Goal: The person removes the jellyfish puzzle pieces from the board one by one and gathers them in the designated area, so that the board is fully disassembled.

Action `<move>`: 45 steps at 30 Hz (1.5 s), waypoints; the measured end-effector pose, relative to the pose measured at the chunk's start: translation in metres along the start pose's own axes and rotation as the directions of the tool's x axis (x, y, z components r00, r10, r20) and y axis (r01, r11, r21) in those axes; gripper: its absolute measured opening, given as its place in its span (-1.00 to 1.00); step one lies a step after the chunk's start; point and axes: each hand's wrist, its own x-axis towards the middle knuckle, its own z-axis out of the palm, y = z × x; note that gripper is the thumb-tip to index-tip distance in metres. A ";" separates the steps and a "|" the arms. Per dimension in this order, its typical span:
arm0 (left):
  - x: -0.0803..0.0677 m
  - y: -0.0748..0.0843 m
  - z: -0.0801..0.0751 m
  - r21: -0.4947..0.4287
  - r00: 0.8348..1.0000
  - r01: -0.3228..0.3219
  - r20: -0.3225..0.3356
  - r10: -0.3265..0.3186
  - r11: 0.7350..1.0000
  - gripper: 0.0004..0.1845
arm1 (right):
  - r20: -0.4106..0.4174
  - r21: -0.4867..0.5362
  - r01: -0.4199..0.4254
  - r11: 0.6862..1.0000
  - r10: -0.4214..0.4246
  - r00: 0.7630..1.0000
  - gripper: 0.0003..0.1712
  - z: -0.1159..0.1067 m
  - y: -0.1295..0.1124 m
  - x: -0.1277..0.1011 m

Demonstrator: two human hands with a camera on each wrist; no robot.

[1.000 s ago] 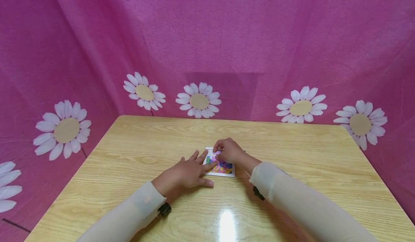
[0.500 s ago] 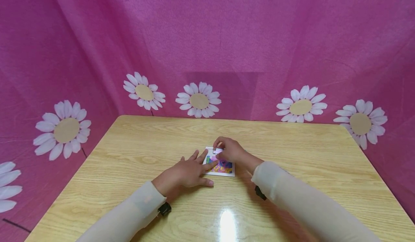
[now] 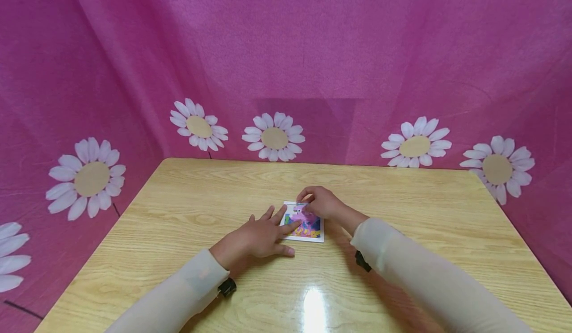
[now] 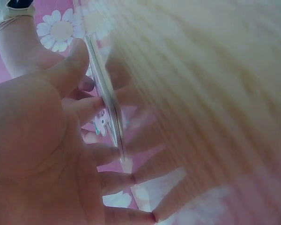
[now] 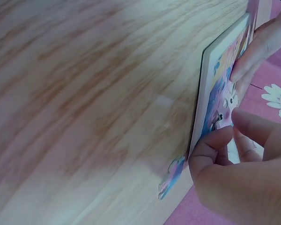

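Your left hand (image 3: pixel 256 237) lies flat, fingers spread and straight, its fingertips (image 3: pixel 292 226) pressing the left edge of the puzzle board (image 3: pixel 308 230), which sits near the middle of the surface (image 3: pixel 187 209). Your right hand (image 3: pixel 322 203) curls over the board's far edge, thumb and forefinger pinching a small puzzle piece (image 3: pixel 302 206). One loose piece (image 5: pixel 171 177) lies just beside the board.

The right hand (image 3: pixel 322 204) drew back toward the puzzle's (image 3: pixel 305 224) far right corner, baring more of the picture; it pinched a piece (image 3: pixel 302 205) there.
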 end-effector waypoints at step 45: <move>-0.002 0.004 -0.004 -0.013 1.000 0.020 0.021 -0.020 1.000 -0.17 | -0.024 -0.044 0.014 0.999 -0.015 1.000 -0.90 -0.018 0.011 -0.004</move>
